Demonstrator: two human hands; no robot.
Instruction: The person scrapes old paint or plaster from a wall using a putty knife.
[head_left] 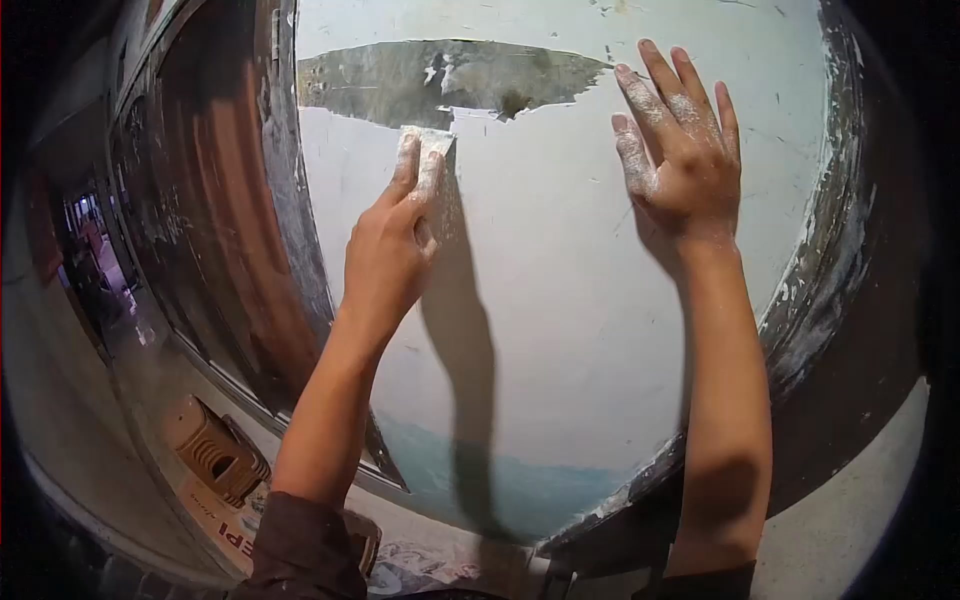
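Note:
My left hand point(388, 240) is closed on a flat scraper point(432, 142) coated in white dust, two fingers stretched along its face. The scraper's edge meets the lower border of a bare grey patch point(375, 80), where the white paint is gone from the panel point(570, 280). Ragged paint edges and a small white remnant show at this patch. To the right, my right hand point(688, 160) lies against the panel, fingers spread, holding nothing. White powder covers its thumb and fingers, and its index fingertip is beside the right end of the patch.
Dark, worn frame strips point(815, 250) border the panel. A brown curtain-like surface point(240, 200) is at the left. Stacked plastic stools point(218, 455) stand on the floor at lower left, near a printed sheet point(225, 525). Paint debris point(430, 570) lies below the panel.

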